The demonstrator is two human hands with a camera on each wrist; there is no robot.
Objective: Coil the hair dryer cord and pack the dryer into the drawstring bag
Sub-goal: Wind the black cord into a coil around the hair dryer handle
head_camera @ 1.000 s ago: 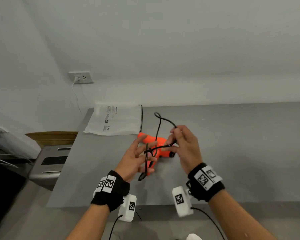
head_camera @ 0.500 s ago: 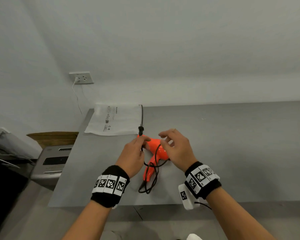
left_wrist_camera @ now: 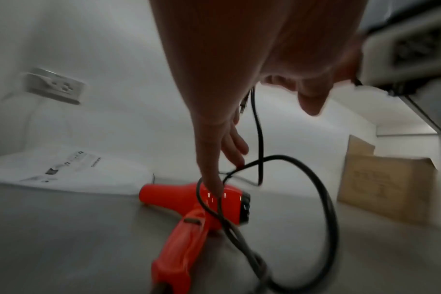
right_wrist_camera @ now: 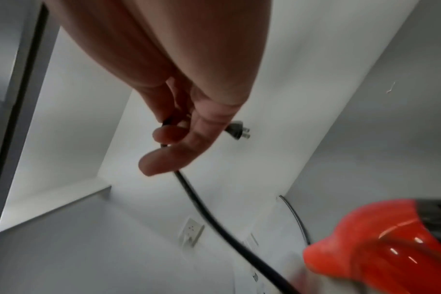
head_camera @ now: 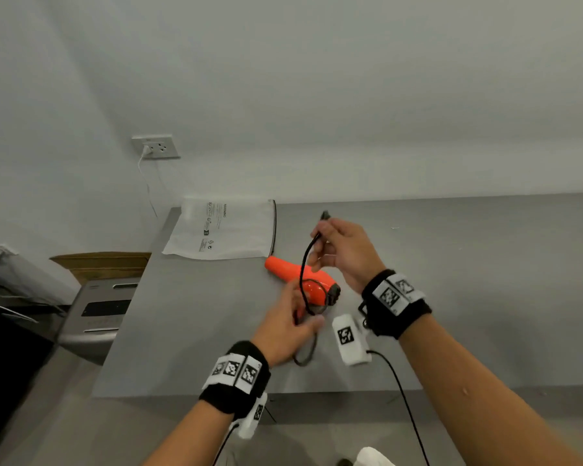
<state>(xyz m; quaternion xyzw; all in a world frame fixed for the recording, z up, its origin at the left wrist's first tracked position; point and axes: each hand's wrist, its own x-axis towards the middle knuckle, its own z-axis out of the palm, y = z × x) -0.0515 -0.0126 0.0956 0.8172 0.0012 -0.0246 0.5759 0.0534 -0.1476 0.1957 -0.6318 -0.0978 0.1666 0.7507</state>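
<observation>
The orange hair dryer point(head_camera: 295, 277) lies on the grey table point(head_camera: 468, 264), nozzle toward the white drawstring bag point(head_camera: 223, 230), which lies flat at the back left. My right hand point(head_camera: 337, 250) is raised above the dryer and pinches the black cord point(head_camera: 303, 264) just below its plug point(right_wrist_camera: 237, 130). My left hand point(head_camera: 290, 322) hovers over the dryer's handle, fingers stretched out. In the left wrist view a fingertip point(left_wrist_camera: 214, 185) touches the dryer body point(left_wrist_camera: 179, 199), and cord loops point(left_wrist_camera: 325, 199) hang around the fingers and trail over the handle.
A wall socket point(head_camera: 155, 147) with a white cable plugged in sits above the table's left corner. A cardboard box point(head_camera: 101, 264) and a grey machine point(head_camera: 98, 307) stand left of the table. Another cardboard box point(left_wrist_camera: 380, 187) shows in the left wrist view.
My right hand has risen from the dryer, drawing the plug end of the cord up and back. My left hand has slid down toward the handle. The dryer now lies further right.
</observation>
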